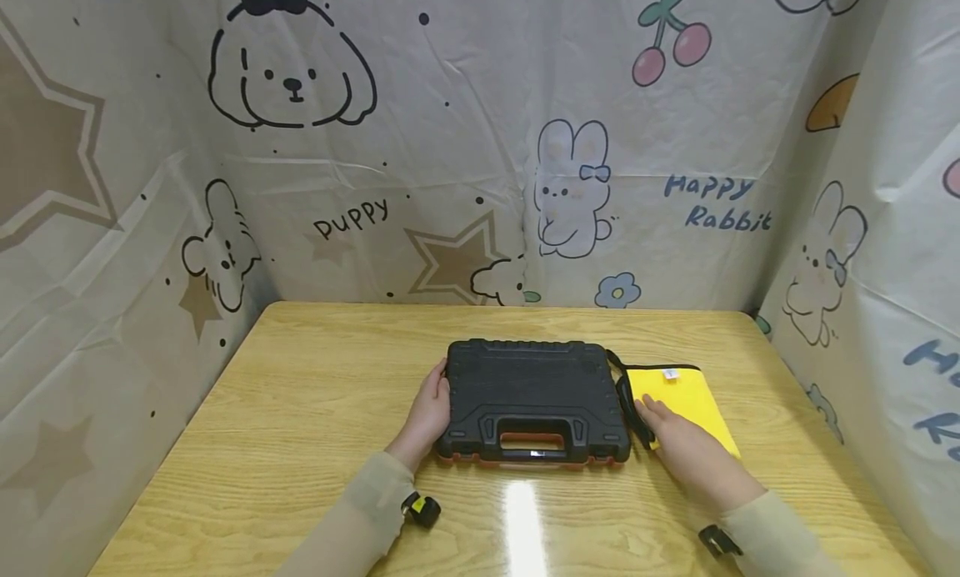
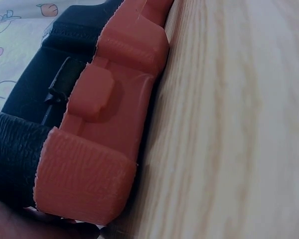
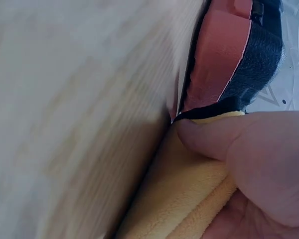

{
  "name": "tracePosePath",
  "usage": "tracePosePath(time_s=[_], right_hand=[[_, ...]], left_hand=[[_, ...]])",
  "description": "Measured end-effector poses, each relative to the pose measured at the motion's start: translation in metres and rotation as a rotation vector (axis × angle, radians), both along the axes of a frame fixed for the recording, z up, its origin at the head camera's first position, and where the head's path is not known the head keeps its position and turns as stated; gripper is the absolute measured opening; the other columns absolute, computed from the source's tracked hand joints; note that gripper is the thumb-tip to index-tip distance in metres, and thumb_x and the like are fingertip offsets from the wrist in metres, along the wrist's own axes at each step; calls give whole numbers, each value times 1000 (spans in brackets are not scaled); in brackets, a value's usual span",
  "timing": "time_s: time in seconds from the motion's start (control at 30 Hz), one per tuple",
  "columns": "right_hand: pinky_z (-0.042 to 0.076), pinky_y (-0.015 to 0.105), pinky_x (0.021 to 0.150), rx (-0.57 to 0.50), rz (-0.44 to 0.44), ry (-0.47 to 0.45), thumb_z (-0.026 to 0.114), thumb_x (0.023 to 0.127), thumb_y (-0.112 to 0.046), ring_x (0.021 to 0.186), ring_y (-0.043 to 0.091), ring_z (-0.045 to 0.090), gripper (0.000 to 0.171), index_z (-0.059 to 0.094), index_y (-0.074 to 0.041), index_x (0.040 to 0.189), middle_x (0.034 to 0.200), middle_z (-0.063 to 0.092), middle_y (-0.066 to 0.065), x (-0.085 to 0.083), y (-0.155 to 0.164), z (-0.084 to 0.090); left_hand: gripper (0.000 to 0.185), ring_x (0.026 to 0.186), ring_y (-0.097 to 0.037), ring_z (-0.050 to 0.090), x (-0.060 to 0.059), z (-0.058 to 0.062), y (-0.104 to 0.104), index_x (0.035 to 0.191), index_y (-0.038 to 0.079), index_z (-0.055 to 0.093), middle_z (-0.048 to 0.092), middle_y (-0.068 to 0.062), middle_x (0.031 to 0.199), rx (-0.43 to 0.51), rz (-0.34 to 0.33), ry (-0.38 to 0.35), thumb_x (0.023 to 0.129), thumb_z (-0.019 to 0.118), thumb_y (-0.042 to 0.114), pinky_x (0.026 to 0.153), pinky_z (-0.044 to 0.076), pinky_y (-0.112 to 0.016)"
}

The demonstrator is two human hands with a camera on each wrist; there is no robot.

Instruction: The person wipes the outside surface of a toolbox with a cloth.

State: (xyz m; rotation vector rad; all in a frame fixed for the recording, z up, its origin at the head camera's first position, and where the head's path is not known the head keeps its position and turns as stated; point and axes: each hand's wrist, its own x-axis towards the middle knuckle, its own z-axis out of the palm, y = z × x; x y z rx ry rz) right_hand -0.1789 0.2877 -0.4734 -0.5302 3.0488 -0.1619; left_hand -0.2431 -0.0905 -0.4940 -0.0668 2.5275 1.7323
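Observation:
A black plastic tool case (image 1: 536,385) with an orange-red lower half lies flat on the table, its handle facing me. My left hand (image 1: 429,410) grips the case's left side; most of its fingers are hidden behind the edge. In the left wrist view, the case's orange-red base (image 2: 89,174) meets the wood. Against the right side lies a yellow cloth (image 1: 686,398) with black edging and a small white label. My right hand (image 1: 693,452) holds the cloth near its black edge, beside the case. In the right wrist view, the thumb (image 3: 204,137) presses on the folded cloth.
The light wooden table (image 1: 322,368) extends around the case and reflects a bright light strip in front. A printed fabric curtain (image 1: 450,85) encloses the table at the back and both sides. Each wrist wears a small black camera (image 1: 423,510).

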Motion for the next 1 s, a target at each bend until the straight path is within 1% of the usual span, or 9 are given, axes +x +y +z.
tracePosePath(time_s=[0.13,0.27,0.33,0.57,0.7,0.83,0.93,1.0], right_hand=[[53,57,101,-15,-4,-32,71,90,3,137,51,50,66,44,9,150,155,44,32,2,-1,-1],[50,59,105,-53,-6,-57,68,91,1,141,53,44,68,41,10,152,157,39,33,4,0,-4],[49,60,105,-63,-3,-60,68,90,1,141,54,43,68,40,10,152,158,37,34,3,0,-5],[46,61,109,-94,12,-46,72,88,0,141,55,41,72,40,11,151,158,37,34,2,1,-10],[43,63,111,-123,19,-55,72,89,-2,142,57,39,73,39,11,152,159,35,35,3,2,-10],[40,66,112,-138,27,-78,77,92,-18,143,58,36,78,37,10,154,160,32,35,3,4,-9],[38,68,112,-153,27,-114,79,91,-30,145,59,32,86,36,9,155,162,29,35,3,5,-8],[36,70,113,-161,25,-143,78,91,-35,146,59,30,89,35,8,156,162,27,35,3,5,-6]], left_hand=[[52,155,-45,21,0,0,0,163,2,25,25,-27,167,3,1,2,113,28,15,126,20,-60],[52,156,-44,21,0,0,-1,163,3,24,25,-25,167,3,-3,-6,113,28,15,127,20,-59],[52,156,-44,20,0,0,-1,163,3,24,24,-25,168,0,-3,-9,113,28,15,127,19,-59],[52,156,-45,21,-1,-1,-2,163,2,24,24,-26,167,-8,-7,5,113,29,14,127,20,-59],[52,155,-45,21,-2,-3,-2,162,1,24,24,-27,167,-3,-5,8,113,28,15,127,20,-60],[52,155,-45,20,-3,-4,-2,163,1,24,24,-27,167,8,-4,4,113,28,15,127,19,-60],[52,156,-45,20,-2,-4,-3,163,2,24,24,-26,167,16,-2,-2,113,28,15,127,19,-60],[52,156,-45,20,-2,-3,-3,163,2,24,24,-26,167,20,-1,-2,113,29,14,127,19,-60]])
